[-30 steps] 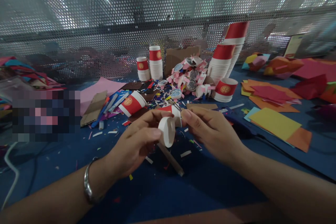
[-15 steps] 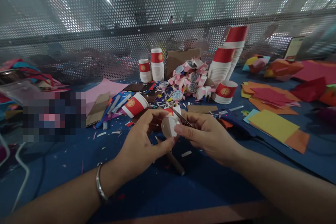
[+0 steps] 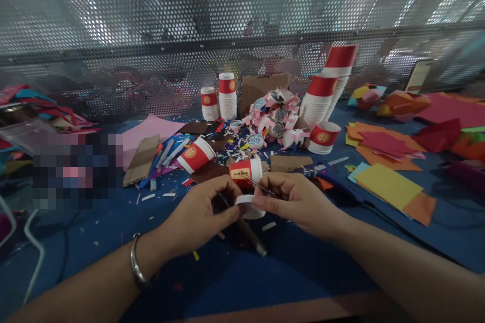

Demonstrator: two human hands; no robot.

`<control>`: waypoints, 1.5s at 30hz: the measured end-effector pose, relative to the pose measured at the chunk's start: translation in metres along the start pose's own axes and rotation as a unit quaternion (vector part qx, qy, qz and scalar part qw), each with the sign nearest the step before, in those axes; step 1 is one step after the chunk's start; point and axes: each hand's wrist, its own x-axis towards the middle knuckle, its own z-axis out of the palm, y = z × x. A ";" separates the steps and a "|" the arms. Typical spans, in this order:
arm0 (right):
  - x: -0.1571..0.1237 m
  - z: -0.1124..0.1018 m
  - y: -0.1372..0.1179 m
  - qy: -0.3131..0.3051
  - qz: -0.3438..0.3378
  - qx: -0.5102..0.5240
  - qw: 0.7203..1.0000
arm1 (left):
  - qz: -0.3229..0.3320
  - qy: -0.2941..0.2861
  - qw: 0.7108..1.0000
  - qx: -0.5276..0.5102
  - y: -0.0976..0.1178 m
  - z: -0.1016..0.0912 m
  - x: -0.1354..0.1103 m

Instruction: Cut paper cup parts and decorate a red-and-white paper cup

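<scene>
Between the thumb and fingers of my left hand [image 3: 210, 212] is a white round paper cup base [image 3: 250, 208] with a short rim. My right hand [image 3: 291, 199] is closed around a pair of small scissors [image 3: 265, 190], blades pointing to the upper left. Its thumb also presses the right edge of the cup base. Just beyond my hands, a red and white paper cup [image 3: 245, 169] lies on its side. Below my fingers, a dark stick-like tool [image 3: 252, 237] rests on the blue table [image 3: 303, 272]; its upper part is hidden by my left hand.
Behind stands a pile of pink and white paper pieces [image 3: 276, 116] between cup stacks [image 3: 227, 96]. To the right are a blue glue gun [image 3: 337, 181] with a cord and coloured paper sheets [image 3: 390, 184]. Markers [image 3: 166, 151], cardboard [image 3: 142, 161] and scraps lie left. A perforated metal screen [image 3: 170, 25] rises behind.
The cup base has turned from facing me to nearly flat and moved slightly down. The red cup lying behind my hands shows more fully. Both hands keep their holds.
</scene>
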 end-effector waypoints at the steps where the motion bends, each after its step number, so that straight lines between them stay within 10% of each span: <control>1: 0.001 -0.001 0.001 0.018 -0.007 -0.017 1.000 | 0.006 0.003 1.000 0.019 0.001 -0.002 0.000; 6: 0.005 -0.009 0.007 0.154 -0.041 -0.182 0.970 | 0.104 0.025 0.983 0.147 0.004 -0.006 -0.004; 11: 0.011 -0.012 0.012 0.150 -0.040 -0.274 0.949 | 0.169 -0.039 0.944 0.280 0.008 -0.005 -0.010; 22: 0.016 -0.017 0.011 0.147 -0.028 -0.214 0.965 | 0.016 -0.157 0.942 0.295 0.019 -0.026 -0.017; 27: 0.012 -0.013 0.008 0.126 -0.046 -0.048 0.990 | -0.025 0.050 0.984 0.171 0.011 -0.022 -0.006; 33: 0.010 -0.009 0.004 0.082 -0.066 -0.048 0.993 | -0.073 0.088 0.989 -0.091 0.002 -0.011 0.010; 39: 0.005 -0.008 0.010 0.150 -0.081 -0.124 0.978 | 0.054 0.187 0.981 -0.002 0.004 -0.009 0.009; 45: 0.000 -0.006 0.007 0.134 -0.150 -0.146 0.969 | 0.204 0.067 0.948 0.235 0.001 0.000 0.006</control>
